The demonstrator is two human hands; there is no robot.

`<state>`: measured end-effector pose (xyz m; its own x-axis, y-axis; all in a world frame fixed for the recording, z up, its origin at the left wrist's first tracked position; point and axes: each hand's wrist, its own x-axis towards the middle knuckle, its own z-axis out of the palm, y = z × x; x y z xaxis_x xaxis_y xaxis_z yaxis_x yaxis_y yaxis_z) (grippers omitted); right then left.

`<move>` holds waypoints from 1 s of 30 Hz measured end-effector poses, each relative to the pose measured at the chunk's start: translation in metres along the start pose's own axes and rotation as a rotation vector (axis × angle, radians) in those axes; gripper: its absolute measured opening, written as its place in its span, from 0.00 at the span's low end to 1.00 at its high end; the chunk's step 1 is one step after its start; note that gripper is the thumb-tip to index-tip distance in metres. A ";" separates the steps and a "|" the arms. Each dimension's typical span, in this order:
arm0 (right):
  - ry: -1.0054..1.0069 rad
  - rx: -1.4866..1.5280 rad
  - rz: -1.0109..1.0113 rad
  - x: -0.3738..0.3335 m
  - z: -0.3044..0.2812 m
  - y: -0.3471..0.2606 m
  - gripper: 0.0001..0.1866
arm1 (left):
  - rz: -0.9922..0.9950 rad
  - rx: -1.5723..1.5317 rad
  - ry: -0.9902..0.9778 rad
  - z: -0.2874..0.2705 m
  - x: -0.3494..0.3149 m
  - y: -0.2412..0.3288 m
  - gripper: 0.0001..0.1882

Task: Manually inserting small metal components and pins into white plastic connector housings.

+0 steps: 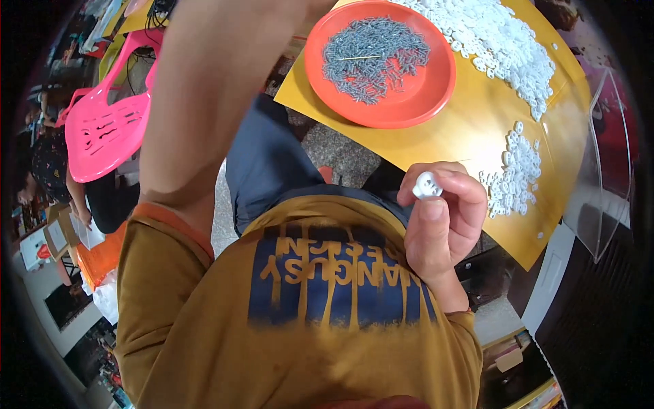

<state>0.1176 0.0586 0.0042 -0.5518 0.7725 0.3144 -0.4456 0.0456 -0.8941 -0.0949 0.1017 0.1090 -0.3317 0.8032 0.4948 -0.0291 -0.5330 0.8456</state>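
Note:
Between the thumb and fingers of my right hand (pixel 446 218) is a small white plastic piece (pixel 427 185) with dark holes in its face. I hold it just off the near edge of the yellow table (pixel 477 146). My left forearm (pixel 197 88) stretches up past the top edge of the view, so that hand is out of sight. Ahead of my right hand, a round orange-red plate (pixel 426 95) carries a heap of small grey screws (pixel 371 58). A thin yellowish stick (pixel 359 58) lies across the screws.
A big pile of white plastic pieces (pixel 501 44) covers the table's far right, and a smaller pile (pixel 514 174) lies nearer. A clear plastic panel (pixel 603 170) stands by the right edge. At left are a pink chair (pixel 112 126) and another person (pixel 58 160).

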 end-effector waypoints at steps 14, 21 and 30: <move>-0.028 -0.035 0.034 0.001 -0.013 0.006 0.12 | -0.610 -0.014 -0.123 0.030 -0.156 -0.009 0.16; -0.124 -0.019 0.068 0.003 -0.015 0.007 0.12 | -0.678 -0.104 -0.083 0.032 -0.159 -0.013 0.16; -0.181 -0.258 0.022 0.009 -0.023 0.017 0.09 | -0.694 0.027 0.055 0.034 -0.161 -0.029 0.08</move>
<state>0.1208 0.0812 -0.0158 -0.6858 0.6510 0.3254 -0.2512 0.2078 -0.9454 -0.0089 -0.0032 0.0112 -0.2921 0.9408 -0.1719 -0.2282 0.1060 0.9678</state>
